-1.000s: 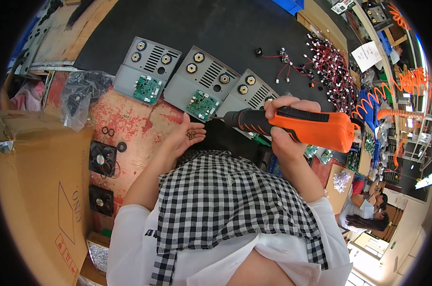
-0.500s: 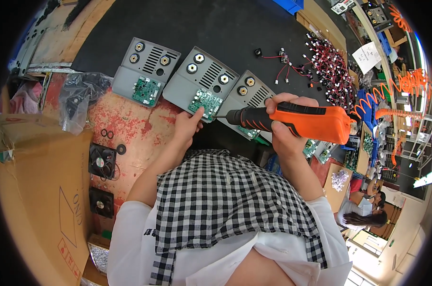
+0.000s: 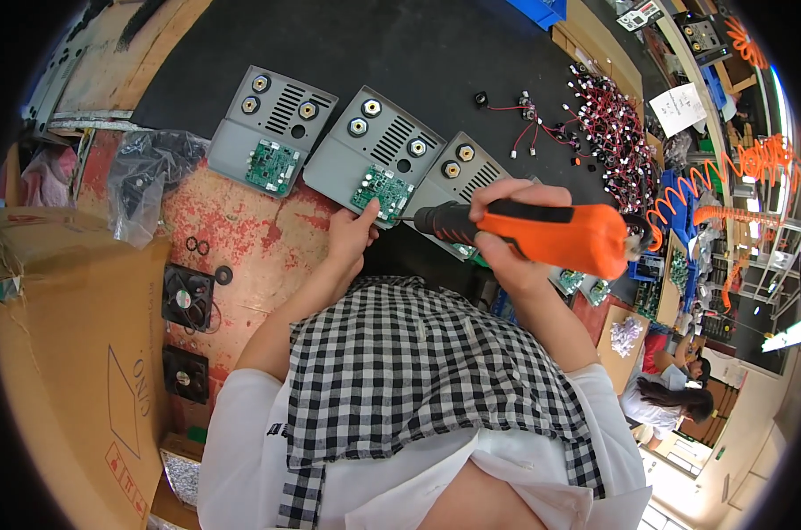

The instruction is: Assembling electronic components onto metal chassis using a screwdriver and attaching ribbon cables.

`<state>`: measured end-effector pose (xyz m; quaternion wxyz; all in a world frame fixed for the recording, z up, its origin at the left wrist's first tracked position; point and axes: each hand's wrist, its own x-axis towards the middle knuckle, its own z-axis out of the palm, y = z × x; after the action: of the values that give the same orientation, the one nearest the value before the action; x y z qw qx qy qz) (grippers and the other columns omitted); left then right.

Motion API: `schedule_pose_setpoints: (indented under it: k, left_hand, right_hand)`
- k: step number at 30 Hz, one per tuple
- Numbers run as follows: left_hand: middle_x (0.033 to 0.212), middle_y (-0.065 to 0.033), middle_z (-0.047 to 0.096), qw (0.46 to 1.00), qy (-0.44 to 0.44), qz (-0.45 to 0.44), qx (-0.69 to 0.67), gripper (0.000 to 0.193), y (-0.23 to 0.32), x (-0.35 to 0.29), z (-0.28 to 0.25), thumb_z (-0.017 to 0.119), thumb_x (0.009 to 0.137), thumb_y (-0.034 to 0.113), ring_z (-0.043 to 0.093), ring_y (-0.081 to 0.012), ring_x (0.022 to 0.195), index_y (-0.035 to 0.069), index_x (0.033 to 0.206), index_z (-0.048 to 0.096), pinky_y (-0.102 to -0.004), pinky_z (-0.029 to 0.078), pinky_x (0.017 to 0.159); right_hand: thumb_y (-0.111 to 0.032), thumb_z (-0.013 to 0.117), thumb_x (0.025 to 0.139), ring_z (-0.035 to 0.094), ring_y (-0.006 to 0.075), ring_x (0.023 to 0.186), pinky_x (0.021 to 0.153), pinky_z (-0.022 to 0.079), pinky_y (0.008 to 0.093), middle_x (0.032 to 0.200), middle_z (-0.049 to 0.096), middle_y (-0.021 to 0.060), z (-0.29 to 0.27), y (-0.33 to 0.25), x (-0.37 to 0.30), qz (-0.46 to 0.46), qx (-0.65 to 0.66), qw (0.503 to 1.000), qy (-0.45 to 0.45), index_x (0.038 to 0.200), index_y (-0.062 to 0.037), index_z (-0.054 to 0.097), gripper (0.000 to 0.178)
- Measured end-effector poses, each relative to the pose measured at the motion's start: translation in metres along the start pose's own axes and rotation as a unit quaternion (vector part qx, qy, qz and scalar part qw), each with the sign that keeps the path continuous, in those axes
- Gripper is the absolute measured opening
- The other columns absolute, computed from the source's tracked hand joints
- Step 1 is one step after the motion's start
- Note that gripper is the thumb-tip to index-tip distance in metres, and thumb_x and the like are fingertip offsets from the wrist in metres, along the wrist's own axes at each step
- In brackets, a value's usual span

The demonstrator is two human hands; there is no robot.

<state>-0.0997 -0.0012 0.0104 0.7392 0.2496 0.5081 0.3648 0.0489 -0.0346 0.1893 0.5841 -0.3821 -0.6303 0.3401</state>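
Observation:
My right hand (image 3: 515, 252) is wrapped round an orange and black power screwdriver (image 3: 555, 234). Its thin bit points left and meets the lower right edge of a green circuit board (image 3: 384, 187). That board lies on the middle grey metal panel (image 3: 334, 168), which has vent slots and round brass-centred fittings. Closed on the panel's near edge, my left hand (image 3: 354, 231) has its thumb against the board and its fingers partly hidden below. Similar panels flank it: a left panel (image 3: 232, 146) with its own board (image 3: 272, 166), and a right panel (image 3: 436, 183) partly behind the screwdriver.
Red and black wired connectors (image 3: 612, 132) are heaped at the right of the black mat (image 3: 418, 44). An orange coiled hose (image 3: 692, 190) hangs behind the screwdriver. On the left are a plastic bag (image 3: 144, 181), black fans (image 3: 186, 296) and a large cardboard box (image 3: 73, 353). Another person (image 3: 661, 402) sits far right.
The screwdriver's rear end and my right hand have shifted slightly left and down, with the bit still at the board's edge. My left hand keeps its hold on the panel.

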Motion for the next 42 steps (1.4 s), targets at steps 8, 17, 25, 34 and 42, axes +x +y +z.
schedule_pose_setpoints:
  k: [8,17,25,34,42]
  left_hand:
    - [0.064,-0.0019,0.055,0.999,0.011,-0.002,-0.038,0.018,0.0,0.002,0.003,0.057,0.078,0.02,0.045,-0.0081,0.044,0.002,0.078,0.055,-0.0194,0.032,0.038]
    - [0.071,-0.0028,0.055,0.994,-0.075,-0.07,-0.047,0.024,-0.003,-0.002,-0.003,0.056,0.08,0.026,0.049,-0.0097,0.054,0.002,0.086,0.053,-0.0202,0.038,0.048]
    - [0.082,-0.008,0.055,0.976,-0.19,-0.11,-0.012,0.018,0.018,-0.025,-0.032,0.045,0.084,0.013,0.053,-0.014,0.069,0.001,0.098,0.047,-0.0214,0.041,0.062]
    - [0.085,-0.0101,0.056,0.934,-0.299,-0.073,-0.18,0.013,0.038,-0.013,-0.021,0.04,0.087,0.012,0.054,-0.0135,0.07,0.004,0.096,0.044,-0.0217,0.042,0.06]
    - [0.08,-0.0047,0.055,0.916,-0.29,-0.088,-0.265,0.01,0.032,-0.009,-0.018,0.049,0.083,0.012,0.053,-0.0119,0.07,0.003,0.089,0.051,-0.0205,0.042,0.059]
  right_hand:
    - [0.006,0.059,0.062,0.051,0.0181,0.069,0.063,0.044,0.03,0.087,0.051,0.0163,0.006,0.013,0.008,-0.001,0.07,0.995,-0.065,0.097,-0.0071,0.033,0.045]
    - [0.005,0.059,0.06,0.051,0.0195,0.069,0.064,0.043,0.0322,0.09,0.052,0.0173,-0.001,0.001,0.007,0.01,0.061,0.998,-0.022,0.094,-0.0056,0.035,0.043]
    - [0.003,0.059,0.06,0.052,0.0196,0.069,0.064,0.043,0.0323,0.089,0.052,0.0184,-0.015,-0.004,0.01,-0.017,0.113,0.992,0.051,0.093,-0.0063,0.035,0.042]
    - [-0.004,0.059,0.059,0.049,0.0207,0.075,0.074,0.039,0.0407,0.092,0.05,0.0142,-0.014,-0.018,0.013,0.006,0.177,0.975,0.137,0.097,-0.01,0.038,0.044]
    - [-0.001,0.059,0.059,0.05,0.0223,0.076,0.074,0.038,0.041,0.095,0.05,0.0154,-0.015,-0.022,0.015,-0.002,0.214,0.966,0.145,0.098,-0.0108,0.037,0.045]
